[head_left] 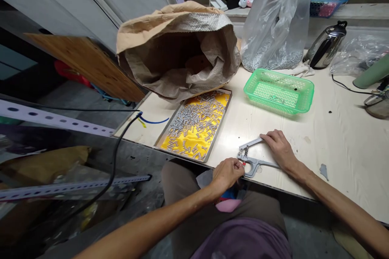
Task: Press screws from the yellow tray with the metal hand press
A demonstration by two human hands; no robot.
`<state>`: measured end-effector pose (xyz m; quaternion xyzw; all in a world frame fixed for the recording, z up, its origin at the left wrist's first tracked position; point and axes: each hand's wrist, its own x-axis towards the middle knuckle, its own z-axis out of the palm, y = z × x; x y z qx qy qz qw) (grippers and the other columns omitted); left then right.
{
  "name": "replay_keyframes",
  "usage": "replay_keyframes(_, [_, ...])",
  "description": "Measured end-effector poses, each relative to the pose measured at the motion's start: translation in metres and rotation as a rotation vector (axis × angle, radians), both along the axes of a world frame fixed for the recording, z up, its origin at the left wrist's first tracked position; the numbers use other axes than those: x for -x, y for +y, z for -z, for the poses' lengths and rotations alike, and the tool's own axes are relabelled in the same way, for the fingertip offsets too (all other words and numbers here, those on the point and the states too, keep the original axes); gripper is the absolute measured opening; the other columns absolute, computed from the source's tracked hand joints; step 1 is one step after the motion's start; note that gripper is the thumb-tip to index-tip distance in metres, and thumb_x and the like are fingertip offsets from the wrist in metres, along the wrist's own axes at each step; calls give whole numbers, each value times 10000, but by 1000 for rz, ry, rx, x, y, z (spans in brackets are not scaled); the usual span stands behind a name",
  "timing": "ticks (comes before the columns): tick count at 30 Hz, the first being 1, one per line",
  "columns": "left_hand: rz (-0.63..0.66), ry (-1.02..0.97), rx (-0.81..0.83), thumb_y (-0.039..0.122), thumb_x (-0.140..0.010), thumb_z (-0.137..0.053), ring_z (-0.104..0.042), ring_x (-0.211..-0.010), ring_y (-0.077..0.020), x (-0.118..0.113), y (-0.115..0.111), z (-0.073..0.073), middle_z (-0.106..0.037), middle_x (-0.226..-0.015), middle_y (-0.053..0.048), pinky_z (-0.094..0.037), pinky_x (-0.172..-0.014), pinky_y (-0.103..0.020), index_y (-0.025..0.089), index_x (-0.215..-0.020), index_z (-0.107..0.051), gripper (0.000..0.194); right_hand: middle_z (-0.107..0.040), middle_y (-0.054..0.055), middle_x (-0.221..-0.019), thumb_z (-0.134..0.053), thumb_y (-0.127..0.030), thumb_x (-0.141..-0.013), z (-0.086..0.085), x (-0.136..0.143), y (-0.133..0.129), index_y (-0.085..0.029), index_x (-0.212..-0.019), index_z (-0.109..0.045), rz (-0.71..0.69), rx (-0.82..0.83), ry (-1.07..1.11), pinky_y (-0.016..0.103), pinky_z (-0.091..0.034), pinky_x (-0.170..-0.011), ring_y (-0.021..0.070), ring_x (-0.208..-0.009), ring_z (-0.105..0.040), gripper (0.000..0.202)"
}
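Gripping tool (255, 162) at near edge of table (343, 137) with right hand (281, 151), fingers bent and clamped on it at upper handle (253, 143). Pinching at red bit (244, 164) on same tool with left hand (228, 173), fingertips together, though cannot tell whether on any small part. Noted to the left: tray (219, 126) strewn with metal pins (194, 115), below mouth of sack (176, 83); noted beyond: green basket (278, 109), near bag (273, 28) and kettle (326, 46).
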<state>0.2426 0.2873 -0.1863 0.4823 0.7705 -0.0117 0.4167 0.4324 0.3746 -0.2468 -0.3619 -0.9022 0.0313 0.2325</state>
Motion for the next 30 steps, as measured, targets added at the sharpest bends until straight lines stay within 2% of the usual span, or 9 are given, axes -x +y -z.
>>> replay_keyframes(3, [-3, -4, 8, 212, -762, -551, -610, -752, -148, 0, 0, 1, -698, -794, -19, -319, -585, -202, 173, -785, -700, 156, -587, 107, -944, -334, -135, -937, -3, -2, 1, -159, -1134, -622, -10, 74, -26, 363, -474, -812, 222, -904, -482, 350])
replay_keyframes(7, [-12, -6, 15, 214, -759, -549, -620, -772, -160, 1, 1, 4, -704, -802, -28, -317, -581, -210, 162, -782, -700, 161, -585, 108, -980, -403, -267, -938, -17, -6, 4, -160, -1166, -593, -93, 201, -104, 371, -453, -808, 228, -902, -488, 315])
replay_keyframes(8, [-14, -6, 15, 213, -756, -548, -620, -770, -162, 1, 1, 5, -704, -800, -28, -315, -579, -212, 161, -775, -699, 160, -582, 114, -1002, -449, -359, -922, -21, -8, 5, -157, -1189, -575, -126, 230, -133, 383, -446, -813, 236, -912, -490, 357])
replay_keyframes(11, [-12, -17, 11, 217, -750, -545, -618, -755, -158, 2, 1, 8, -703, -791, -22, -314, -571, -213, 163, -763, -694, 160, -562, 146, -1081, -549, -674, -763, -31, -13, 2, -140, -1267, -503, -206, 273, -212, 435, -422, -838, 274, -955, -494, 736])
replay_keyframes(13, [-14, -25, 13, 218, -742, -548, -617, -746, -154, 2, 0, 8, -702, -783, -18, -314, -567, -212, 165, -759, -692, 154, -547, 166, -1131, -579, -748, -674, -32, -14, -3, -139, -1307, -457, -223, 260, -256, 484, -391, -880, 304, -1003, -489, 887])
replay_keyframes(21, [-36, -24, 21, 215, -753, -556, -613, -758, -160, 1, 2, 10, -693, -779, -17, -316, -579, -219, 166, -772, -692, 146, -554, 165, -1082, -753, -540, -638, -16, -9, -16, -91, -1319, -389, -117, 181, -272, 450, -408, -840, 300, -974, -486, 893])
replay_keyframes(25, [-9, -41, 23, 238, -802, -546, -604, -727, -155, 4, -5, 9, -661, -747, -23, -341, -578, -222, 156, -778, -681, 160, -554, 129, -1027, -772, -377, -671, -14, -7, -24, -135, -1249, -443, -57, 213, -243, 371, -434, -737, 267, -925, -492, 707])
replay_keyframes(27, [78, 19, -87, 273, -856, -509, -607, -795, -171, 3, -13, 7, -650, -845, -47, -398, -624, -231, 157, -834, -669, 199, -553, 115, -1008, -768, -325, -684, -16, -6, -28, -147, -1216, -459, -41, 231, -228, 350, -438, -708, 254, -899, -491, 640])
replay_keyframes(30, [336, 196, -395, 311, -897, -484, -549, -1037, -235, -4, -20, 5, -585, -1126, -105, -460, -783, -308, 165, -1056, -610, 250, -553, 117, -1004, -757, -286, -699, -19, -5, -33, -136, -1199, -467, -41, 242, -238, 350, -448, -699, 251, -881, -486, 597])
